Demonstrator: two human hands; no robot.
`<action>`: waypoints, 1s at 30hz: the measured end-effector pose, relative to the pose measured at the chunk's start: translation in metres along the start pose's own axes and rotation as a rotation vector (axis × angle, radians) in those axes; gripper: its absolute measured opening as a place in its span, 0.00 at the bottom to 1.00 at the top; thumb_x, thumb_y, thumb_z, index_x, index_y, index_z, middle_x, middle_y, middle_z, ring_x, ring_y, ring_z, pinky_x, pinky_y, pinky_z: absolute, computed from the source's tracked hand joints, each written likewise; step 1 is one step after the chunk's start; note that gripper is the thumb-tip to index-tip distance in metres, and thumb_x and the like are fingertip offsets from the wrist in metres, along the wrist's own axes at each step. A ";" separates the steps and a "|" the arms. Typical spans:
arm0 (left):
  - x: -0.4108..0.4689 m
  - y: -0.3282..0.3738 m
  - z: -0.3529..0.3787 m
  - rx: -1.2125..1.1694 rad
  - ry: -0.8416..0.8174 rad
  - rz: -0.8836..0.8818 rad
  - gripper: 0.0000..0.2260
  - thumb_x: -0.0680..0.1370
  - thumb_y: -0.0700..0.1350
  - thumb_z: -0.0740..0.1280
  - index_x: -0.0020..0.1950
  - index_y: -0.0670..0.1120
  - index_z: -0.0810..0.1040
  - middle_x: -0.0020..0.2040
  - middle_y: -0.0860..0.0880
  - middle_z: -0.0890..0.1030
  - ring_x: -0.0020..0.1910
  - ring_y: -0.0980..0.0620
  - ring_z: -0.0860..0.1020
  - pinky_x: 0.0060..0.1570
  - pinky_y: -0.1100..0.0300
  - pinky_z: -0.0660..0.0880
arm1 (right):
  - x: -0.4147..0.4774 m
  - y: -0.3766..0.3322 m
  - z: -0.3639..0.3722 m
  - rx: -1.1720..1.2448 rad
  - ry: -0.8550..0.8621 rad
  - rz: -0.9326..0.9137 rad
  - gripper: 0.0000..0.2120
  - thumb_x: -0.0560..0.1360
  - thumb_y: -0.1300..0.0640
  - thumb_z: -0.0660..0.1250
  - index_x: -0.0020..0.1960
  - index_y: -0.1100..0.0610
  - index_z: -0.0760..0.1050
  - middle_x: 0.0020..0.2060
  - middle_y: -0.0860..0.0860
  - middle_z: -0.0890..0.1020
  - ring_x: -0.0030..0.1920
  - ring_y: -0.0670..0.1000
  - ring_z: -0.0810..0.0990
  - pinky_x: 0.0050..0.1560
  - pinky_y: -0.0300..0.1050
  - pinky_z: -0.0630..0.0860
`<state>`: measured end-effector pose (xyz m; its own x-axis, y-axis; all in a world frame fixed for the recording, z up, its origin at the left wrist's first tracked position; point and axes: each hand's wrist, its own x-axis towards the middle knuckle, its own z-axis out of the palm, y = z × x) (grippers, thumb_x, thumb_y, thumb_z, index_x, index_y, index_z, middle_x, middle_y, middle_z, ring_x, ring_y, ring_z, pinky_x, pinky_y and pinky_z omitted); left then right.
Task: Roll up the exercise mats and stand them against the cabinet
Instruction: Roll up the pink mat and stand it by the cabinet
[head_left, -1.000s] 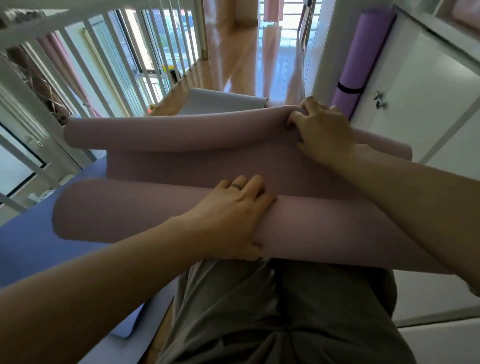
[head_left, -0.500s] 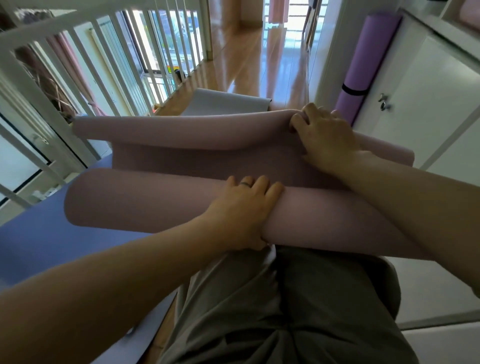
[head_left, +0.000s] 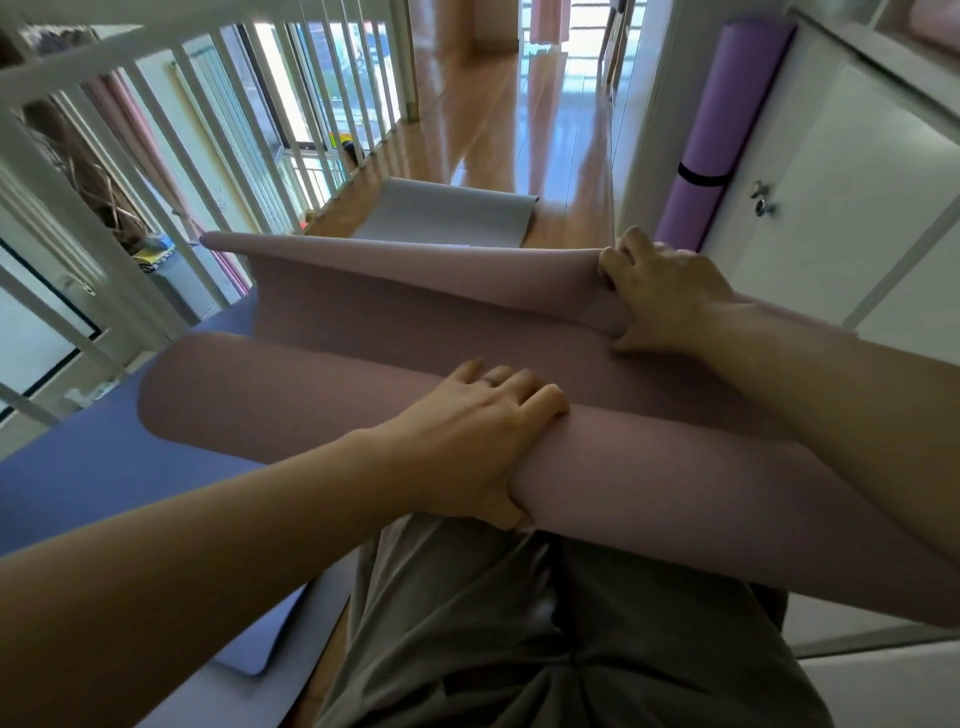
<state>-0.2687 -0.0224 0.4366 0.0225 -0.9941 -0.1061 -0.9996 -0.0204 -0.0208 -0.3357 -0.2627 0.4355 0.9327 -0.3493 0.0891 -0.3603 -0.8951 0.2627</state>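
Two hands are gripping the dusty-pink foam exercise mat (head_left: 322, 395), half rolled and hanging crosswise just left of the white cabinet (head_left: 857, 182). The left hand (head_left: 483, 441) is curling round the thick roll while the right hand (head_left: 665, 291) is pinching the loose far edge. A purple rolled mat (head_left: 727, 119) is standing against that cabinet.

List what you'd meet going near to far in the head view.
Grey trousers → left hand on the pink mat roll → right hand gripping that mat's loose far edge → grey mat flat on the floor → wooden floor.
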 end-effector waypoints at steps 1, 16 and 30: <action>0.000 -0.001 0.001 0.031 0.034 0.016 0.39 0.66 0.68 0.68 0.71 0.52 0.60 0.67 0.48 0.66 0.64 0.47 0.67 0.68 0.48 0.62 | 0.001 0.000 0.001 -0.009 0.002 0.000 0.35 0.62 0.45 0.77 0.62 0.56 0.64 0.56 0.56 0.67 0.51 0.58 0.75 0.42 0.48 0.67; 0.007 0.016 0.011 0.212 0.015 -0.153 0.45 0.71 0.67 0.65 0.77 0.45 0.48 0.75 0.42 0.55 0.73 0.41 0.56 0.72 0.38 0.46 | 0.009 0.002 0.007 0.179 0.048 -0.011 0.18 0.70 0.60 0.69 0.55 0.57 0.65 0.51 0.55 0.77 0.57 0.58 0.70 0.46 0.53 0.74; 0.004 0.000 -0.015 0.046 -0.099 -0.051 0.42 0.66 0.71 0.66 0.72 0.53 0.56 0.66 0.52 0.70 0.62 0.51 0.72 0.69 0.48 0.61 | 0.005 -0.004 0.007 0.302 -0.010 -0.095 0.14 0.71 0.66 0.62 0.49 0.51 0.63 0.45 0.54 0.78 0.42 0.57 0.77 0.39 0.45 0.67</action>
<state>-0.2689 -0.0276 0.4508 0.0770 -0.9766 -0.2010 -0.9953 -0.0633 -0.0735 -0.3296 -0.2625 0.4283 0.9628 -0.2613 0.0683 -0.2599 -0.9652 -0.0282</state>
